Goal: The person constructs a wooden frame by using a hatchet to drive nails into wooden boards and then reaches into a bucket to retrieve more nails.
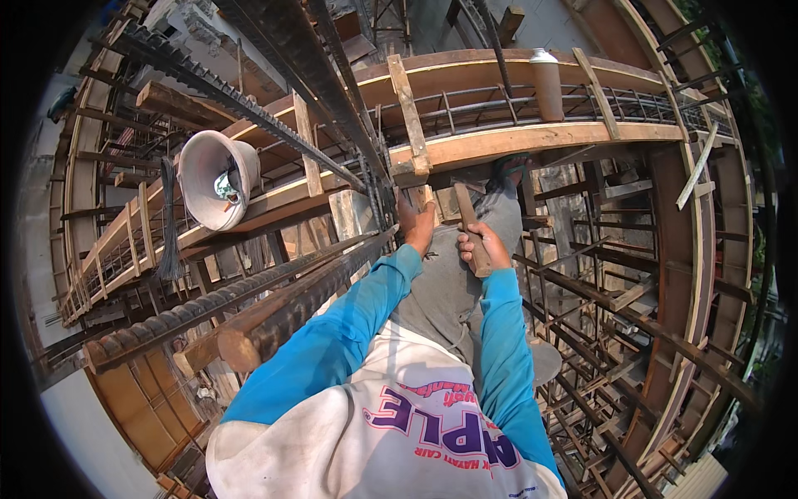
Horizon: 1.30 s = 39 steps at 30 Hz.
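Observation:
My right hand [489, 247] is closed round the wooden handle [467, 218] of a hammer, whose head lies at the far end, just beyond my hand and partly hidden. Close on its left, my left hand [417, 223] grips a short piece of wood [428, 198] beneath the side of the timber formwork [532, 137]. Part of that piece is covered by my fingers. A wooden crosspiece [407, 112] spans the formwork above this hand. Thick ribbed steel bars [366, 150] rise immediately left of my left wrist.
A pale bucket [193, 185] with small items inside rests on the left formwork, beside a bundle of thin wire [169, 224]. A brownish bottle [546, 90] stands on the far formwork. Large ribbed bars [191, 308] jut towards me at left; scaffold poles [615, 308] crowd the lower level at right.

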Tool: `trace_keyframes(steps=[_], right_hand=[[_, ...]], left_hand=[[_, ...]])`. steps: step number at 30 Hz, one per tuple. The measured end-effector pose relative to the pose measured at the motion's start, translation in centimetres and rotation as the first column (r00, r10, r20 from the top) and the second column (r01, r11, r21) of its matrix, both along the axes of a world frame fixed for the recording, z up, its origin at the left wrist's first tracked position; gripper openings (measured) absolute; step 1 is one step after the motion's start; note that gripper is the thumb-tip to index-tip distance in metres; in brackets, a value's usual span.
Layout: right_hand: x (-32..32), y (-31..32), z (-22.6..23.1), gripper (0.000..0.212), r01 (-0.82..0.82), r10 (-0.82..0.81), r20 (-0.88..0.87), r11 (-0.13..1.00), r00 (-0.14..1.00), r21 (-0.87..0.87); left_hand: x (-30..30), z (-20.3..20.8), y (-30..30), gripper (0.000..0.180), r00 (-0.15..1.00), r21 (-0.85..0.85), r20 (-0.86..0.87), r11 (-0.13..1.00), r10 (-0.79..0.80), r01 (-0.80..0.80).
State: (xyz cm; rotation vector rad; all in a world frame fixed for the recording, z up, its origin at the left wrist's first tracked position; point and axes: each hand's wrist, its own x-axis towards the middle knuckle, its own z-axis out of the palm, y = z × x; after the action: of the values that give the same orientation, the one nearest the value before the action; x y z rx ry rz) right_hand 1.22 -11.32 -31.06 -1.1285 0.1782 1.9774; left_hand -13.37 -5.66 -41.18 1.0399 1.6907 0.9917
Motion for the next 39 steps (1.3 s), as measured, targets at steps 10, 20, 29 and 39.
trace_keyframes(steps=[10,20,29,39], right_hand=[[0.1,-0.2,-1.4,0.017,0.038,-0.036,-0.031,0.997,0.999,0.061],[0.6,-1.2,-1.4,0.022,0.076,-0.075,-0.015,0.991,0.997,0.110],[-0.2,-1.8,-0.5,0.025,0.090,-0.092,0.005,0.983,0.996,0.162],[-0.8,-2.5,-0.3,0.024,0.190,-0.208,0.105,0.969,0.972,0.157]], left_hand=[[-4.4,11.9,-3.0,0.075,0.844,-0.134,0.011,0.836,-0.536,0.532],[-21.3,16.1,-3.6,0.034,0.482,-0.176,0.237,0.451,-0.843,0.875],[-38.6,15.4,5.3,0.023,0.865,0.151,-0.480,0.985,0.144,-0.080],[-46.3,8.0,16.2,0.028,0.782,0.164,-0.608,0.985,0.140,-0.049]])
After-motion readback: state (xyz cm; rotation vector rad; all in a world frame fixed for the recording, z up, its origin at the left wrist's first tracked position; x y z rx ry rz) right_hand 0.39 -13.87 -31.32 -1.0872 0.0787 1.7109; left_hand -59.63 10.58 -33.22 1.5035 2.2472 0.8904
